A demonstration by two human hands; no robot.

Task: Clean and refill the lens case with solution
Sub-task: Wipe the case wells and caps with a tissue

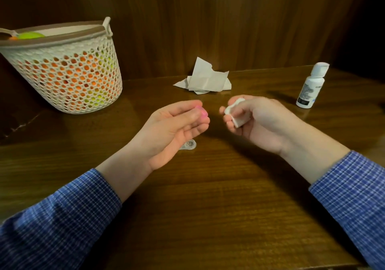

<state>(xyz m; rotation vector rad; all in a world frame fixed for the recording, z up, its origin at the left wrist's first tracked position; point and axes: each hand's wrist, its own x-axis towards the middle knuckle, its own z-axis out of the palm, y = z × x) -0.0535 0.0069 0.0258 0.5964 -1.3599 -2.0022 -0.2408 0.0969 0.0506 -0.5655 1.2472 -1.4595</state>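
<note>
The left hand (177,121) pinches a small pink cap (201,111) between thumb and fingertips, the other fingers loosely curled beneath it. The right hand (252,121) has its fingers curled round a folded white tissue (237,113), a corner of which sticks out toward the cap. The two hands are raised above the table, near each other but not touching. Motion blur softens both, so the exact finger contact on the cap is hard to read.

Under the left palm the clear lens case (188,144) lies on the table (208,207), roughly mid-table and half hidden by the hand; whether its wells are dry or wet cannot be told. The solution bottle (311,86) stands upright near the right far edge, its flip top apparently open. A pile of crumpled tissues (205,78) sits at the far edge against the wall, and a basket (68,71) of coloured balls stands at the far left corner.

By the look of it, the cap is about to be wiped. The risks:
- The cap is small and held only at the fingertips; a firm wipe could flick it out onto the dark table or floor.
- The left wrist hangs over the case; lowering it carelessly could knock or contaminate the open wells.
- Tissue lint may stick inside the cap.
- The open bottle could spill if the right sleeve (350,190) brushes it when reaching.
</note>
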